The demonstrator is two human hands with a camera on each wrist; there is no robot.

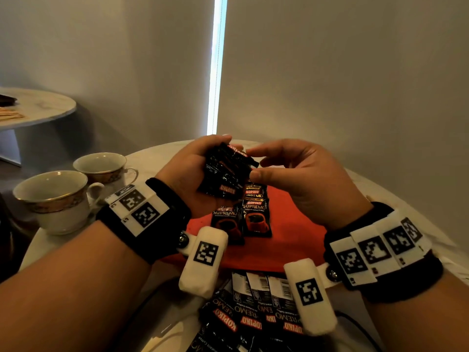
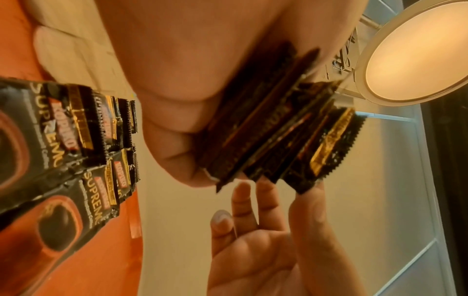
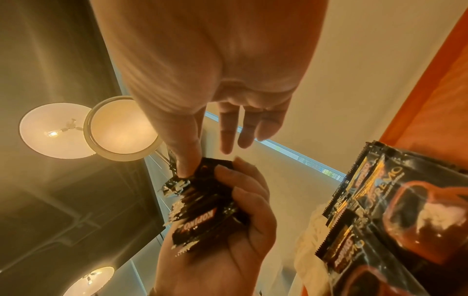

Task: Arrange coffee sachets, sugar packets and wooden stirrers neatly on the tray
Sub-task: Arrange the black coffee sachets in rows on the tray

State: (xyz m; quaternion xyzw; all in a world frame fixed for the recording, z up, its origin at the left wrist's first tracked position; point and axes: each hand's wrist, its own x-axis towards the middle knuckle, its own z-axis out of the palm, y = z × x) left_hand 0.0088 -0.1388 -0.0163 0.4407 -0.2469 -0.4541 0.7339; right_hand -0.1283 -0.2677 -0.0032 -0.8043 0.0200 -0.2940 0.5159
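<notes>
My left hand (image 1: 193, 174) curls round a fanned stack (image 1: 225, 171) of sachets, held above the red tray (image 1: 299, 224). My right hand (image 1: 302, 179) is loosely spread, its thumb touching the stack's edge. At 6 o'clock of the stack, flat sachets (image 1: 255, 219) lie on the tray; cups (image 1: 55, 199) stand at 9 o'clock

We had our L hand (image 1: 186, 174) palm-up, fingers curled round a stack of coffee sachets (image 1: 225, 171); R hand (image 1: 302, 181) faced it, thumb on stack edge, other fingers relaxed, both in mid-air.
</notes>
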